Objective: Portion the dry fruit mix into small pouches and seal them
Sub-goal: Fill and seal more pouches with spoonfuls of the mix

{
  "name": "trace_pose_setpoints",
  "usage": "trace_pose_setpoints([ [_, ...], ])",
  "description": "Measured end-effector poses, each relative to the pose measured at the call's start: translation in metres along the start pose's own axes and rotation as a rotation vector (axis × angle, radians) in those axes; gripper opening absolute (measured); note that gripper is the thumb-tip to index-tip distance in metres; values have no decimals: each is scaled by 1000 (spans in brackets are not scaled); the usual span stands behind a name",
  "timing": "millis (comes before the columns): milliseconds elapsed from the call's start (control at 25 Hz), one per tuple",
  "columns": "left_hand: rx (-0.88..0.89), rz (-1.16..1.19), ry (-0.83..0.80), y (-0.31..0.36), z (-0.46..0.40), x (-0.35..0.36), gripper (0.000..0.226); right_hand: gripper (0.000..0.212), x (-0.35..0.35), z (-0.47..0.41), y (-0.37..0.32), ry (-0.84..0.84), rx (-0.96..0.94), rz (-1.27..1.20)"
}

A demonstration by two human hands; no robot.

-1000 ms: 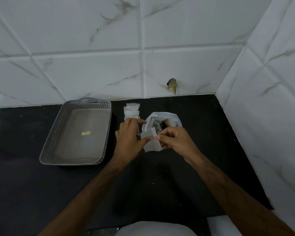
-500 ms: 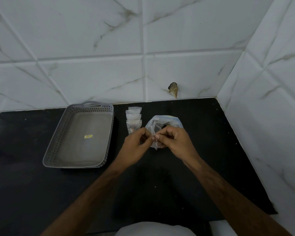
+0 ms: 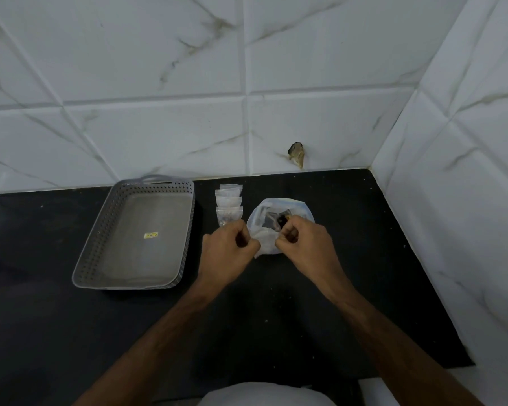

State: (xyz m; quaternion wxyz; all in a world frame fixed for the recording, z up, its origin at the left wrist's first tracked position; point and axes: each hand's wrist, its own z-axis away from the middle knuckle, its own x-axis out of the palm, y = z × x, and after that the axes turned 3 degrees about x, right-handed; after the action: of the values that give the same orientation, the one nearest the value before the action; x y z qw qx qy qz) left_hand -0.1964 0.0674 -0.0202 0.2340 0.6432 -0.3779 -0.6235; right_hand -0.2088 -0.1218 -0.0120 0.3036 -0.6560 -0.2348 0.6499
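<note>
A small clear pouch (image 3: 265, 244) hangs stretched between my two hands just above the black counter. My left hand (image 3: 228, 253) pinches its left edge and my right hand (image 3: 304, 244) pinches its right edge, fingers curled tight. Right behind the pouch sits a larger clear plastic bag (image 3: 279, 210) with dark dry fruit mix showing inside. A short stack of small pouches (image 3: 228, 205) lies on the counter left of that bag, beyond my left hand; their contents are too small to make out.
A grey perforated plastic tray (image 3: 100, 253) stands at the left with only a small yellow sticker inside. White marble-pattern tile walls close the back and right side. The black counter (image 3: 276, 303) ends at a front edge near my body.
The pouch, held flat and facing me a second ago, was turned edge-on and is now pulled sideways between both hands, which have moved slightly apart.
</note>
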Motion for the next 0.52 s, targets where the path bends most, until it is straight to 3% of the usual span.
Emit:
trace_pose_setpoints([
  [160, 52, 41, -24, 5, 1, 5, 16, 7, 5, 4, -6, -27, 14, -107],
  [280, 109, 30, -34, 12, 4, 8, 13, 20, 10, 3, -7, -90, 33, -229],
  [440, 159, -194, 27, 0, 3, 5, 17, 23, 3, 2, 1, -21, -84, -4],
  [520, 209, -142, 0, -7, 4, 5, 16, 19, -1, 3, -1, -36, -107, 38],
])
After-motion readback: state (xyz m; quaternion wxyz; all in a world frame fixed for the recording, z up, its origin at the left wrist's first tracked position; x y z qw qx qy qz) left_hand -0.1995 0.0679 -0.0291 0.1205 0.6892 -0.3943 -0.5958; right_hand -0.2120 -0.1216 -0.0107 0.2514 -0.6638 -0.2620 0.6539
